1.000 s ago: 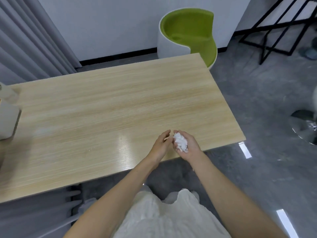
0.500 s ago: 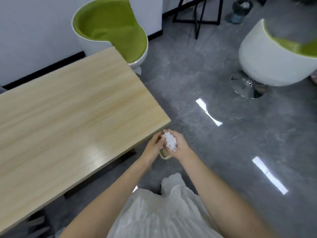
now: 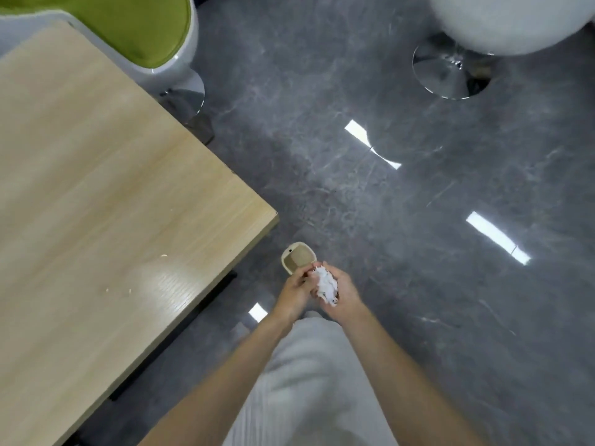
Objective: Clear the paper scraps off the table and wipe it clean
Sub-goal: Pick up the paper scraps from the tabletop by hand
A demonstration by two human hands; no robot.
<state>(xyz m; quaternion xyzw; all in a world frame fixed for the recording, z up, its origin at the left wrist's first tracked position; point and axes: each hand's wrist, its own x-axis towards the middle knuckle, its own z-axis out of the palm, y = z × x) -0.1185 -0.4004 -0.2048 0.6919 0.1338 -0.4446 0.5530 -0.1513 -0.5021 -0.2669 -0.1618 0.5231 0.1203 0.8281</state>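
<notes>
I held the paper scraps as one crumpled white wad between both hands, out in front of my waist and off the counter, above the grey floor. My right hand was cupped under and around the wad with its fingers curled up along the far side. My left hand closed in against it from the other side, with bent fingers on the paper, so the two hands were together and clamped on the scraps. Just beyond my fingers a small beige bin stood on the floor near the counter's corner. It was seen from above, and my hands covered its near edge in the view; I could not tell whether the wad was over its opening or short of it. The counter, a pale wood top, lay to my left, and a few tiny white specks rested on its near part beside a bright patch of glare, with one more further in. Behind the counter's far end stood a green chair in a white shell. Well away on the right was a white chair on a round chrome base. Streaks of reflected light lay across the polished floor, and my white clothing filled the bottom of the view between my forearms.
</notes>
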